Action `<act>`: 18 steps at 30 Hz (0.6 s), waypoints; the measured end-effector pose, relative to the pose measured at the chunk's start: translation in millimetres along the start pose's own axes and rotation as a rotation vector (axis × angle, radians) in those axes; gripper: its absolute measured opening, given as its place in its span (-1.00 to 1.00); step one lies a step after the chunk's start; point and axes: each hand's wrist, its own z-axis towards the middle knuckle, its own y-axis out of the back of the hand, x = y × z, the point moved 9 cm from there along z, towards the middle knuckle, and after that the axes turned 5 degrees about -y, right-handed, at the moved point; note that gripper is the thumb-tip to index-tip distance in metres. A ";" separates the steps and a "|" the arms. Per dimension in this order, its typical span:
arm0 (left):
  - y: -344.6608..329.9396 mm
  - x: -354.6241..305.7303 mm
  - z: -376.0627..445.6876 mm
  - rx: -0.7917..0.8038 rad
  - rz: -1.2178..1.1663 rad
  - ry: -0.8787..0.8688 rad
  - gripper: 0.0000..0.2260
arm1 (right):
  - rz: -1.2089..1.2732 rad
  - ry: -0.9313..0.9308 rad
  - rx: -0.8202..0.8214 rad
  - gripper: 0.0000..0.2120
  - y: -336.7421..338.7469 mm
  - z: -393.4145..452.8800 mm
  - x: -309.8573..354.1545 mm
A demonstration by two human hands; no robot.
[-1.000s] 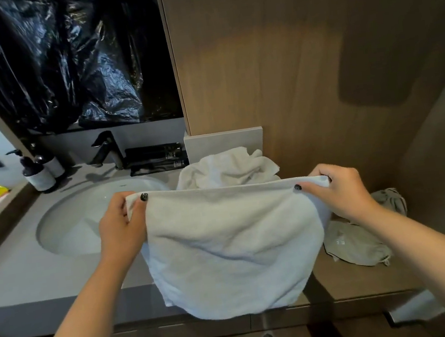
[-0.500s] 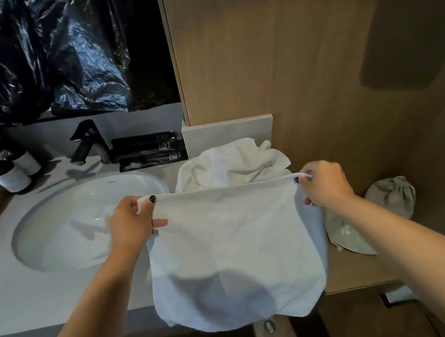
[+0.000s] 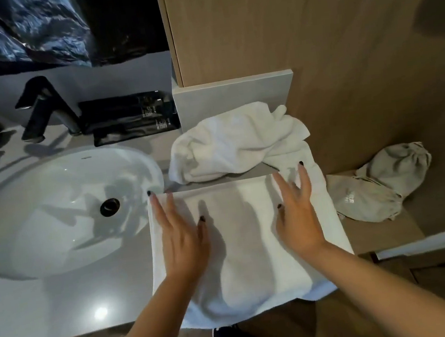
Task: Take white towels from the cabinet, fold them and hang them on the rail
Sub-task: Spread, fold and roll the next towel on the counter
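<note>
A folded white towel [image 3: 244,252] lies flat on the grey counter [image 3: 64,308], right of the sink, its near edge hanging over the front. My left hand [image 3: 181,237] rests flat on its left part, fingers spread. On the right part my right hand [image 3: 298,215] lies flat too, fingers stretched toward the far edge. Neither hand grips the cloth. Behind it a second white towel [image 3: 236,141] sits crumpled against the wooden cabinet side [image 3: 312,45].
A white oval sink [image 3: 53,211] with a black tap [image 3: 46,111] fills the left. Black packets [image 3: 128,121] lie behind it. A grey-green drawstring cloth bag [image 3: 380,188] lies on the wooden ledge at right. Black plastic sheeting [image 3: 31,32] covers the wall above.
The towel was held up by its top corners in both hands; now it lies flat on the counter, released, with both palms pressed on it. The view has tilted downward.
</note>
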 end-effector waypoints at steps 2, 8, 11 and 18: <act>-27.0 -10.7 -8.8 0.195 0.186 -0.148 -0.36 | -0.196 0.140 0.098 -0.32 -32.5 -15.2 14.9; -53.6 4.6 -5.3 0.463 0.500 -0.251 -0.40 | -0.481 0.351 0.341 -0.45 -83.0 -19.2 27.4; -51.1 10.2 3.2 0.458 0.512 -0.252 -0.40 | -0.469 0.361 0.373 -0.40 -81.2 -11.6 23.1; -43.5 20.0 6.2 0.445 0.524 -0.217 -0.35 | -0.560 0.209 0.379 -0.26 -62.3 12.3 -12.6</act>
